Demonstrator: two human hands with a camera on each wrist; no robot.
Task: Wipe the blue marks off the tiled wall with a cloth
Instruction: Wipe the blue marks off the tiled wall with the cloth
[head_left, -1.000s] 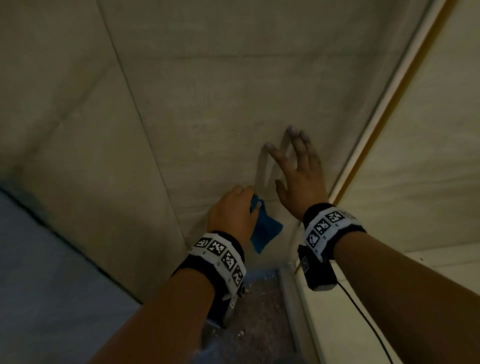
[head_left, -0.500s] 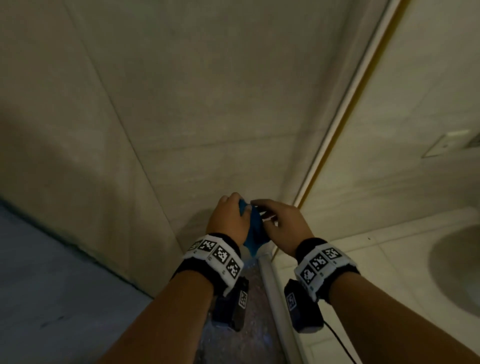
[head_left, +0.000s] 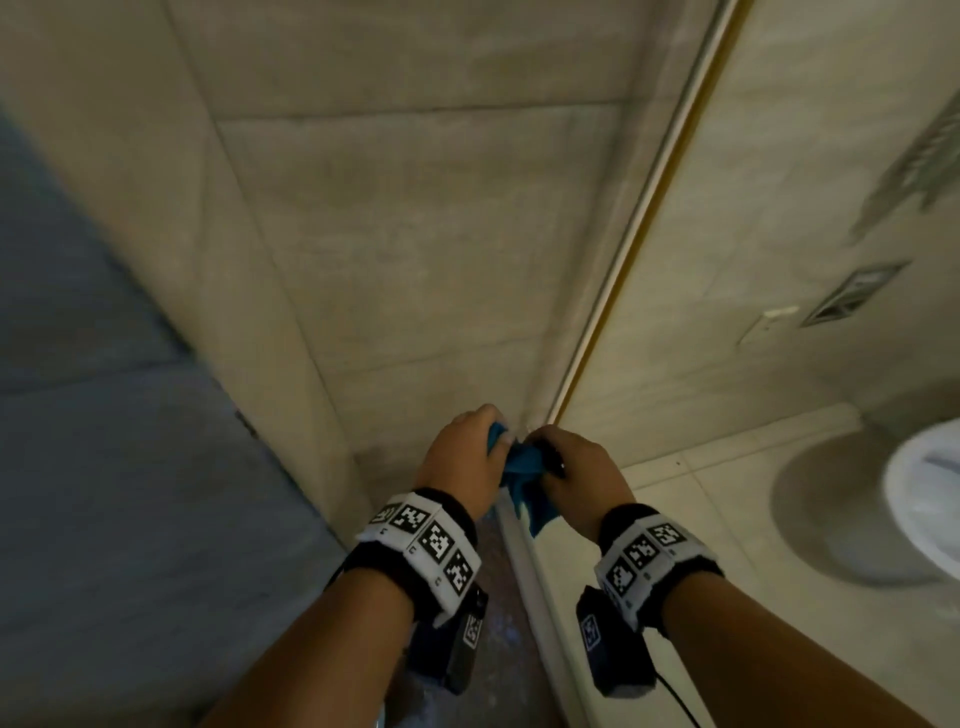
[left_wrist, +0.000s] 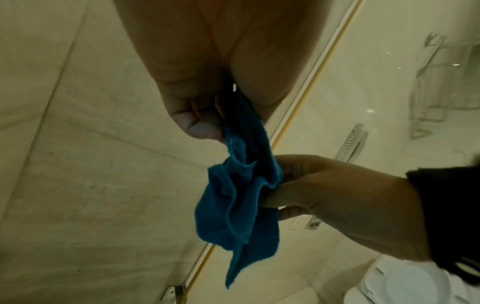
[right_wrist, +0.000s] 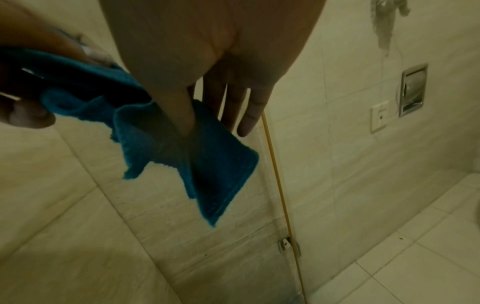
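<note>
A crumpled blue cloth (head_left: 523, 470) hangs between both hands, low in front of the beige tiled wall (head_left: 415, 234) and clear of it. My left hand (head_left: 467, 457) grips the cloth's upper end (left_wrist: 239, 131) between thumb and curled fingers. My right hand (head_left: 566, 467) pinches its middle (right_wrist: 166, 131) with thumb and forefinger while the other fingers (right_wrist: 246, 115) stay straight. The loose end (left_wrist: 233, 263) dangles below. No blue marks show on the wall in any view.
A glass panel edge with a yellow seal strip (head_left: 649, 208) runs up the corner to the right of the wall. A white toilet (head_left: 924, 493) stands at the far right on pale floor tiles. A wall socket (right_wrist: 379, 116) and a metal recess (right_wrist: 413, 90) sit on the right wall.
My right hand left the wall, where it lay flat, and came down to take the cloth together with my left. Both hands have moved off the wall and lower.
</note>
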